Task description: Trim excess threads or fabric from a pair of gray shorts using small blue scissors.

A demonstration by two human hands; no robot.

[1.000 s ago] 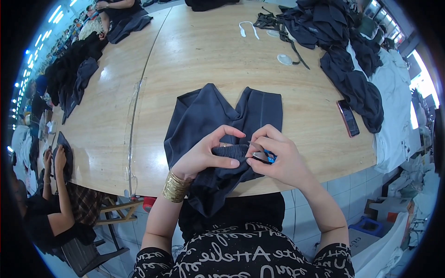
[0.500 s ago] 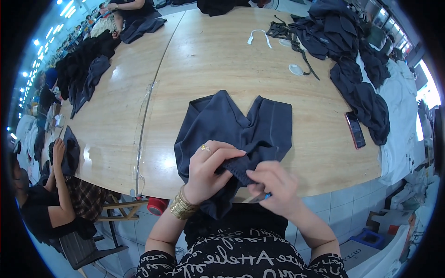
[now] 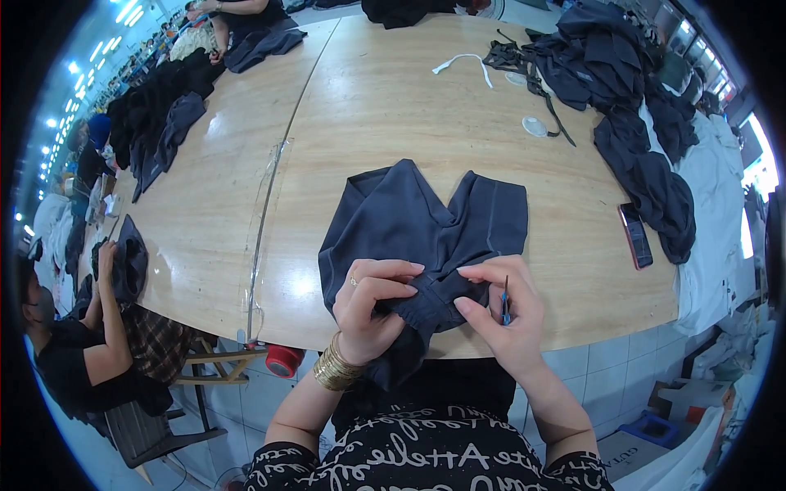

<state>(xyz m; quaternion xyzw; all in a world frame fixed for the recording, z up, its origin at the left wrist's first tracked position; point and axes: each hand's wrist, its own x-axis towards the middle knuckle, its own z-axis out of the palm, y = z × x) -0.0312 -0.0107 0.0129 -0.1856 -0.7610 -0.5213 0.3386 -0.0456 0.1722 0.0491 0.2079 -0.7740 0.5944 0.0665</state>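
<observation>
A dark blue-grey garment (image 3: 385, 221), shaped like shorts, lies at the table's near edge, its two leg-like ends pointing away from me. Its gathered, elastic-looking band (image 3: 430, 304) is bunched between my hands. My left hand (image 3: 370, 299), with gold bangles at the wrist, is closed on the band from the left. On the other side, my right hand (image 3: 512, 307) pinches the cloth between thumb and forefinger. Small thread snips (image 3: 505, 309) with a blue part are tucked in that same hand, blade pointing up. Some cloth hangs over the table edge.
A phone (image 3: 635, 236) lies at the right, beside heaped dark garments (image 3: 647, 172) and white cloth (image 3: 712, 213). Straps and a white cord (image 3: 465, 60) lie farther back. A taped seam (image 3: 266, 217) crosses the wooden table (image 3: 205, 245). A co-worker (image 3: 90, 344) sits at left.
My right hand has turned from the band's lower edge to a pinch higher on its right side. The snips now point upward in it. The band lies flatter; the whole view has shifted slightly.
</observation>
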